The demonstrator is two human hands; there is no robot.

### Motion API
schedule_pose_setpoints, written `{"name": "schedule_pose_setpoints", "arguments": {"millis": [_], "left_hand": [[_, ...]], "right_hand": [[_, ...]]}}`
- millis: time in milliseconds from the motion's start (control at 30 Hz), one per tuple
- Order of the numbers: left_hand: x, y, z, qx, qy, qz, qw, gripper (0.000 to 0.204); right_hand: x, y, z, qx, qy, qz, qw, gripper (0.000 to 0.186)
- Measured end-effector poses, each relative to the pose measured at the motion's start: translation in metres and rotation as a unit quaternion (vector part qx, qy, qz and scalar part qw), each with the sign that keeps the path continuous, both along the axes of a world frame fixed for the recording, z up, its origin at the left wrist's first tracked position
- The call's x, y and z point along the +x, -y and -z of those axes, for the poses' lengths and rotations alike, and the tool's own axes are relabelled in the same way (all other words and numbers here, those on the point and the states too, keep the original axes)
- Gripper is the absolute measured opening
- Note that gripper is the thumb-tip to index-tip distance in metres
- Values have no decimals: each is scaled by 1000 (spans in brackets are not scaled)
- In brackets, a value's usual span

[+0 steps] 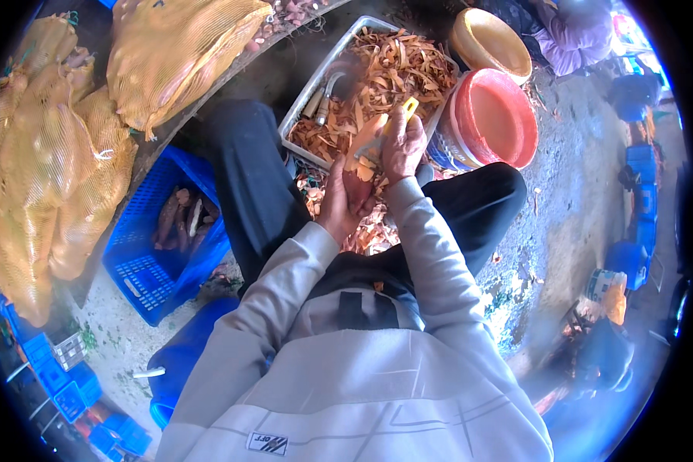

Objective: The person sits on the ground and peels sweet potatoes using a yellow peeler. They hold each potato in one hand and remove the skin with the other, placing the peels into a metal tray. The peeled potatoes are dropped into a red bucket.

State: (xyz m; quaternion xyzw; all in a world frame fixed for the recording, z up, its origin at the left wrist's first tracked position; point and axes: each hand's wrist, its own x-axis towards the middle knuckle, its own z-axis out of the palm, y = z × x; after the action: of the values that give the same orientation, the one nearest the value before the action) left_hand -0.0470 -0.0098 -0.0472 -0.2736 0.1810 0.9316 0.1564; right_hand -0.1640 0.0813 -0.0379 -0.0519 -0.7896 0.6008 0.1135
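A: While left hand [339, 202] clamps the reddish-brown, half-peeled sweet potato [359, 165] just below the grey rectangular peel tray [300, 108], what's best?

B: Right hand [402, 146], closed on yellow-handled peeler [396, 115]: shallow strokes toward tray, I'd judge.

Packages: yellow mesh sacks [50, 162], bulging and full, stacked at 9 to 10 o'clock; one more mesh sack [173, 54] at 11 o'clock. Small blue and yellow packet [608, 291] on the ground at 3 to 4 o'clock. Label: small white rectangular patch [267, 443] with dark marks, on the grey jacket at 6 o'clock. No screens.
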Motion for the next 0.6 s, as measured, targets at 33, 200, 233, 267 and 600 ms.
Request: {"name": "schedule_pose_setpoints", "arguments": {"millis": [33,200,233,267,600], "left_hand": [[-1,-1,-3,4,4,-5,1000,54],[18,4,-9,-14,-80,-16,997,53],[17,6,-3,15,-63,-12,998,54],[19,13,11,38,-39,-24,998,55],[17,12,-14,96,-56,26,994,65]], "right_hand": [[-4,-1,1,28,-13,13,999,41],[-71,-47,-11,60,-44,144,987,54],[-96,-77,-7,33,-121,162,979,56],[-96,-73,-36,-4,-120,170,978,57],[-30,-26,-24,-232,74,-43,969,39]]}}
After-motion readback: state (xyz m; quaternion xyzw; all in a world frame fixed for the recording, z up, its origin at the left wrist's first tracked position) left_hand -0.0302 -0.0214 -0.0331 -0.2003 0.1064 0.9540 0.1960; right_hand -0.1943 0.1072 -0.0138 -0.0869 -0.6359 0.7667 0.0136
